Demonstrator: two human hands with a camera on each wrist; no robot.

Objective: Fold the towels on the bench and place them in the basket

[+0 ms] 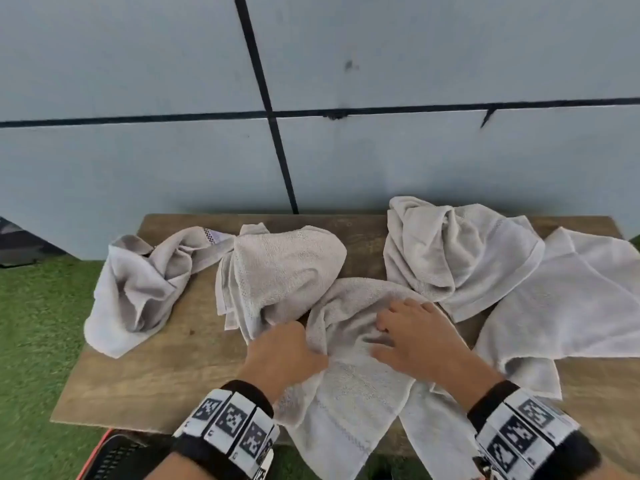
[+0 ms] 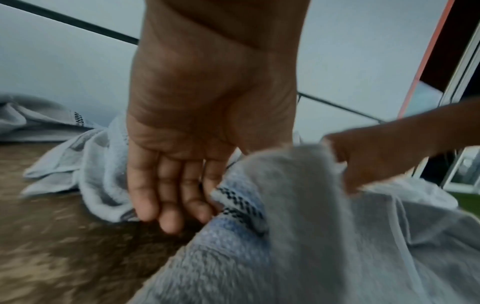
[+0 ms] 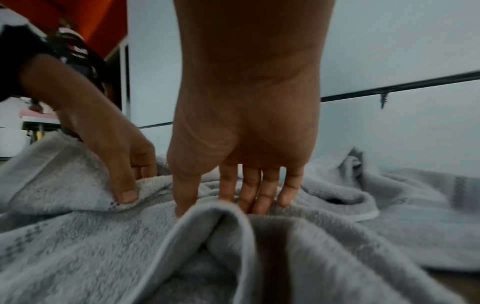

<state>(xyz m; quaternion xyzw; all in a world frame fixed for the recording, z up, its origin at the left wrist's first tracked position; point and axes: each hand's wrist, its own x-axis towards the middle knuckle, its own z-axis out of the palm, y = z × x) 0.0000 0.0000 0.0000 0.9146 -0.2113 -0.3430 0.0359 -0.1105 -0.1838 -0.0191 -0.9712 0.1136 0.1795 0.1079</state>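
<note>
Several crumpled pale grey towels lie on the wooden bench (image 1: 138,382). The middle towel (image 1: 349,386) spills over the bench's front edge. My left hand (image 1: 291,348) pinches its left hem, thumb on top in the right wrist view, where the left hand (image 3: 116,164) shows. My right hand (image 1: 415,337) sits on the same towel (image 3: 103,246), thumb and fingers nipping a raised fold. Other towels lie at far left (image 1: 138,292), centre back (image 1: 280,268), back right (image 1: 457,258) and far right (image 1: 571,306).
A dark perforated basket with an orange rim (image 1: 104,455) stands below the bench's front left corner. Green turf (image 1: 34,341) surrounds the bench. A pale panelled wall (image 1: 138,64) rises right behind it.
</note>
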